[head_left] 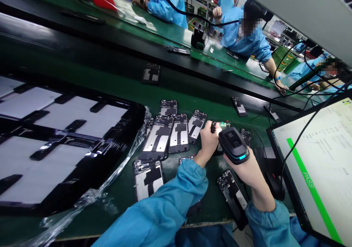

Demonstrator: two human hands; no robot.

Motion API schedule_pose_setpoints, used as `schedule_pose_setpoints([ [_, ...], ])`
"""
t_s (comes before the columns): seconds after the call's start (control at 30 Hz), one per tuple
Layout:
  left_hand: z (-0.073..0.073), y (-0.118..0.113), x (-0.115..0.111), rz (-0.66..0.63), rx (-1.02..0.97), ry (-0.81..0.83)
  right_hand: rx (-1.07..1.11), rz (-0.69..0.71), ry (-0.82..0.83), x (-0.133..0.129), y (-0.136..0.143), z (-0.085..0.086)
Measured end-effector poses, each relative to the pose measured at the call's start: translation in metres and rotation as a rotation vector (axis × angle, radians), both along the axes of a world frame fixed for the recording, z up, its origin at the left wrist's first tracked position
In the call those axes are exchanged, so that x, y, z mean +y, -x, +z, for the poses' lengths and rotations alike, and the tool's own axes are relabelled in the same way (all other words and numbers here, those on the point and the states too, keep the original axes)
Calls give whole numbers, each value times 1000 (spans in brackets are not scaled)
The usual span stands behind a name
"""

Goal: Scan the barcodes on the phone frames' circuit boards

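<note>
My right hand is wrapped round a black handheld barcode scanner with a lit blue strip. Just left of it, my left hand is closed, fingertips pinched near a small dark part that I cannot make out. Green light falls on a piece beyond the scanner's front; the scanner and my hands hide most of what lies beneath. Several opened phones with bare boards lie left of my left hand, among them a phone and a phone. Below the scanner lies another opened phone.
A black tray with white slots and clear plastic film fills the left. A monitor showing PASS on a green bar stands right, with cables hanging over it. Beyond the conveyor, people in blue work at another bench.
</note>
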State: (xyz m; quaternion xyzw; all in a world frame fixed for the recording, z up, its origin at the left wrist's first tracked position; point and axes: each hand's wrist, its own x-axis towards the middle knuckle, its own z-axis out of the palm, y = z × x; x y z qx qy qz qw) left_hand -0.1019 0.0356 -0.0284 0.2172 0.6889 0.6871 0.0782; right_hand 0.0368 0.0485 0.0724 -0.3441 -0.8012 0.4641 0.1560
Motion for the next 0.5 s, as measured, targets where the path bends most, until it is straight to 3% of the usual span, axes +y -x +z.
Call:
schedule_pose_setpoints([
  [0.27,3,-1,0,35,24,35,-22,-19,-13,-3,-6,2],
  [0.5,4,-4,2,105,-71,-13,-10,-35,-32,-9,-9,9],
])
